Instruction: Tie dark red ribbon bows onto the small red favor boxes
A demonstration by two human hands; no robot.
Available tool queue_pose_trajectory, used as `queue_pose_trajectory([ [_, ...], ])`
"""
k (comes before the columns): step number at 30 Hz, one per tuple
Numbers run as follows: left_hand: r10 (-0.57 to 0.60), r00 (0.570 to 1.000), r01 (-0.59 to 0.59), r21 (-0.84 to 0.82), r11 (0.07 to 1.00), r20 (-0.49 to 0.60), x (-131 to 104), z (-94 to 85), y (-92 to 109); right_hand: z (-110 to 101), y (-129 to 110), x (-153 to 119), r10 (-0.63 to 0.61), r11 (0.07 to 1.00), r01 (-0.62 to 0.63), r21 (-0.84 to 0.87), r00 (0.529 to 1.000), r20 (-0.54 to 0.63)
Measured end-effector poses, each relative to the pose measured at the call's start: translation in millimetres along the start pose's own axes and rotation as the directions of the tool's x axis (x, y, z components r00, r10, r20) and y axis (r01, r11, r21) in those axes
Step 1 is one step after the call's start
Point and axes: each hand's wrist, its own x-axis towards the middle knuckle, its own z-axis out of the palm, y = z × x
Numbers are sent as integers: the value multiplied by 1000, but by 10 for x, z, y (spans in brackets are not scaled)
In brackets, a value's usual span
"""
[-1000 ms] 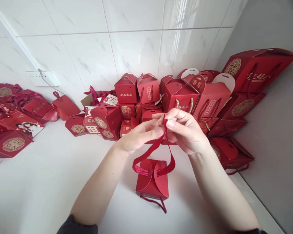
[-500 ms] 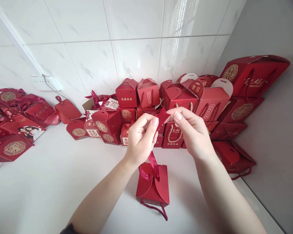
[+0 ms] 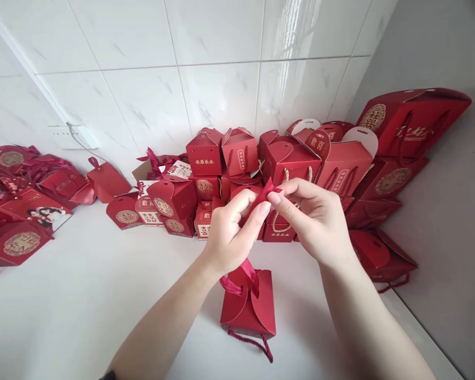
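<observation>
Above the table, my left hand (image 3: 234, 227) pinches a dark red satin ribbon (image 3: 266, 193) between thumb and fingers. My right hand (image 3: 314, 216) grips the same ribbon close to its end, thumb pressed against it, and the fingertips of both hands nearly meet. From my hands the ribbon runs down to a small red gift box (image 3: 233, 312), where it passes through the holes in the closed, curved top flaps. The box stands on the white table with a twisted rope handle (image 3: 253, 342) hanging at its near side. Part of the ribbon is hidden behind my left hand.
Stacked red gift boxes (image 3: 203, 159) line the tiled wall. Taller boxes (image 3: 404, 126) pile up at the right against a grey panel (image 3: 451, 211). More boxes and ribbons (image 3: 21, 244) lie at the far left. A white socket strip (image 3: 73, 138) with a cable is on the wall.
My right hand has shifted slightly down and toward my left, bringing the fingertips closer together. The ribbon end looks more bunched between them. The gift box stays in place.
</observation>
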Motion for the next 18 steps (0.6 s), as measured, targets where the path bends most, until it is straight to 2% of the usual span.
queue_pose_trajectory([
  [7,-9,1000,10,-18,1000,15,-6,28,-15,-14,-40,14,14,999,-16,38,999,46],
  [12,-58,997,60,-46,997,41,14,25,-16,-21,-19,31,15,998,-21,58,995,102],
  [15,-64,979,91,-130,987,195,52,-58,13,-24,-23,62,-6,999,3,41,996,94],
  [18,-34,923,122,-207,971,383,93,-210,54,-55,-126,136,-75,997,74,22,996,51],
])
